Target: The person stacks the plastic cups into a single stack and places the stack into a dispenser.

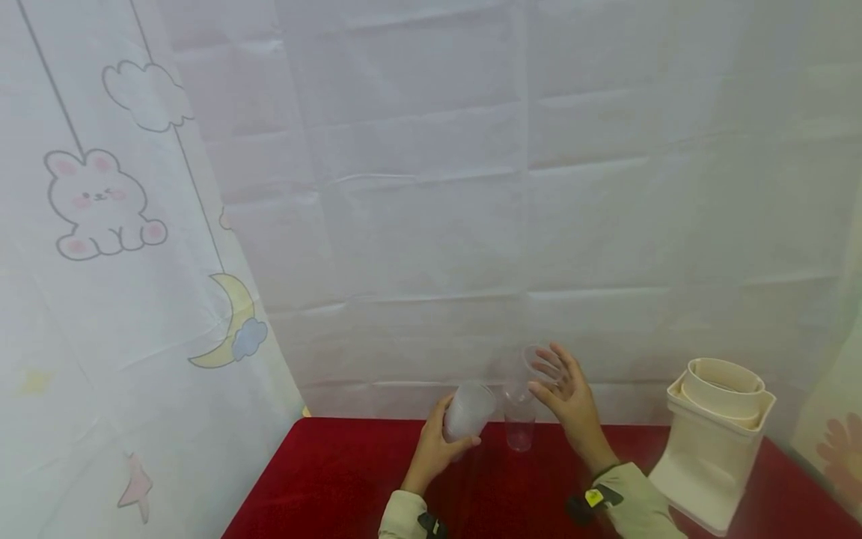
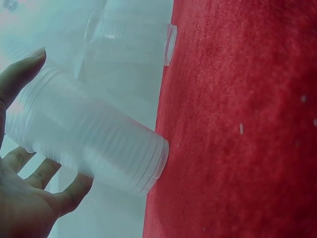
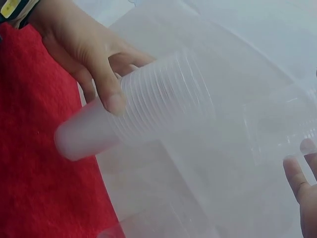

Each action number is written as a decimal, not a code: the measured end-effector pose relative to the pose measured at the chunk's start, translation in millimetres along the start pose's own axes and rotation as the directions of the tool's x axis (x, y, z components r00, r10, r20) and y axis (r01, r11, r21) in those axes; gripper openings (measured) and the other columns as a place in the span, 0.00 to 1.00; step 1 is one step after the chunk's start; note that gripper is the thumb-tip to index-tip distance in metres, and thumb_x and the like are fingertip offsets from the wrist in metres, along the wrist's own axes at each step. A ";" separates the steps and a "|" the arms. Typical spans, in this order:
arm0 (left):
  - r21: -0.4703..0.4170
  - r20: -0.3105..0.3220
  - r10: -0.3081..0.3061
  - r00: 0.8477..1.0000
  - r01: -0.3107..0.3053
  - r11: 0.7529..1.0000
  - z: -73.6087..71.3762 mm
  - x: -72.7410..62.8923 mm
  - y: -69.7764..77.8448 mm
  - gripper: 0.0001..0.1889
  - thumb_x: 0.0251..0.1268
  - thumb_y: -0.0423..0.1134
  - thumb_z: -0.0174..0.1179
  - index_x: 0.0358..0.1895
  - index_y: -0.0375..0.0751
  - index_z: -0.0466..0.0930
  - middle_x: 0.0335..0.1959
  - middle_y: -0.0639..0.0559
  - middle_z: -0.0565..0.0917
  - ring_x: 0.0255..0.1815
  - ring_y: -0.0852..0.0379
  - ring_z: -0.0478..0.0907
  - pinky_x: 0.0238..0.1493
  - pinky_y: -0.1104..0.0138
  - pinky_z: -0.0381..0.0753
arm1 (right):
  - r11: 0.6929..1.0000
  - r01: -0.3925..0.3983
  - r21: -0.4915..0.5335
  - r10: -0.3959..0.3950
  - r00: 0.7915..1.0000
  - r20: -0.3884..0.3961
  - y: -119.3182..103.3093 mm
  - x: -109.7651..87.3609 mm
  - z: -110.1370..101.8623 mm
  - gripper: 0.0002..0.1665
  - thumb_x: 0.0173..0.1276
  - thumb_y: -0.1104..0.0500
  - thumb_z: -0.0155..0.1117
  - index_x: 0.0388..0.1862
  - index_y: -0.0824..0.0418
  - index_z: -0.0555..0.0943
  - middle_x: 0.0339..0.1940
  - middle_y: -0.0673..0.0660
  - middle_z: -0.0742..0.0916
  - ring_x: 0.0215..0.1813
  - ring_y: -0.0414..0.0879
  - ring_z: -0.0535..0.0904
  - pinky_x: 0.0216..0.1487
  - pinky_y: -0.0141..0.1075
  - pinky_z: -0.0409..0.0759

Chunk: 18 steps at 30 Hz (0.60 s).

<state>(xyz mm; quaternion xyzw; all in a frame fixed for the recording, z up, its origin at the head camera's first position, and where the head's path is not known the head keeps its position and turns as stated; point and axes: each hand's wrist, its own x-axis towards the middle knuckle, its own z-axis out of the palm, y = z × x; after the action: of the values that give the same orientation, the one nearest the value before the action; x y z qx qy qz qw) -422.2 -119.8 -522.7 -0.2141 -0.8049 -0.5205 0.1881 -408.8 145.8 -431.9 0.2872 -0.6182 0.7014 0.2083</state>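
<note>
My left hand (image 1: 438, 445) grips a tilted stack of clear plastic cups (image 1: 469, 410) near the far edge of the table. In the left wrist view the nested rims of the stack (image 2: 94, 129) show between thumb and fingers. My right hand (image 1: 572, 404) holds a single clear plastic cup (image 3: 277, 124) up in the air, its fingers spread around the side. Below that, another clear cup (image 1: 520, 430) stands upright on the table, between the two hands.
A red cloth covers the table (image 1: 323, 479). At the right stands a cream plastic stand (image 1: 714, 449) with a round collar on top. A pale wall sheet (image 1: 417, 239) hangs close behind the table's far edge.
</note>
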 end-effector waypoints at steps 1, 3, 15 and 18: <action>-0.004 0.001 -0.004 1.000 0.004 1.000 0.0 -0.1 -0.4 0.45 0.52 0.46 0.77 0.74 0.57 0.63 0.64 0.51 0.75 0.55 0.50 0.75 0.48 0.56 0.76 | 1.000 -0.002 0.003 0.002 1.000 0.002 0.3 0.2 1.0 0.46 0.68 0.76 0.61 0.80 0.58 0.54 0.73 0.70 0.67 0.68 0.53 0.71 0.58 0.29 0.75; -0.010 0.003 -0.012 1.000 0.012 1.000 0.2 0.0 -0.5 0.45 0.52 0.47 0.77 0.74 0.58 0.63 0.64 0.52 0.75 0.55 0.51 0.75 0.47 0.57 0.76 | 1.000 -0.006 0.011 0.006 1.000 0.004 0.5 0.7 3.2 0.46 0.68 0.76 0.61 0.80 0.58 0.54 0.74 0.70 0.67 0.68 0.54 0.70 0.58 0.29 0.75; 0.011 -0.015 0.063 0.998 -0.063 0.998 1.3 1.2 -2.2 0.45 0.52 0.47 0.78 0.73 0.57 0.64 0.61 0.50 0.76 0.53 0.53 0.76 0.47 0.58 0.76 | 0.999 -0.005 0.049 0.005 1.000 0.009 2.2 4.2 18.2 0.46 0.68 0.76 0.61 0.80 0.57 0.55 0.74 0.67 0.68 0.69 0.61 0.68 0.57 0.32 0.76; 0.008 -0.011 0.054 0.998 -0.054 0.999 1.2 0.5 -2.2 0.45 0.52 0.49 0.78 0.74 0.56 0.64 0.61 0.51 0.76 0.54 0.53 0.76 0.48 0.57 0.76 | 0.998 -0.007 0.059 0.006 1.000 0.013 3.0 4.5 21.8 0.46 0.68 0.75 0.61 0.80 0.57 0.55 0.74 0.68 0.68 0.69 0.62 0.68 0.57 0.32 0.77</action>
<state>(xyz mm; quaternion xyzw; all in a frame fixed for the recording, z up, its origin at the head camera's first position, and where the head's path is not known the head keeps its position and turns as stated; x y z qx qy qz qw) -423.9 -119.4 -524.6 -0.2323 -0.7998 -0.5133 0.2072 -411.0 123.5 -429.7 0.2955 -0.5994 0.7183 0.1935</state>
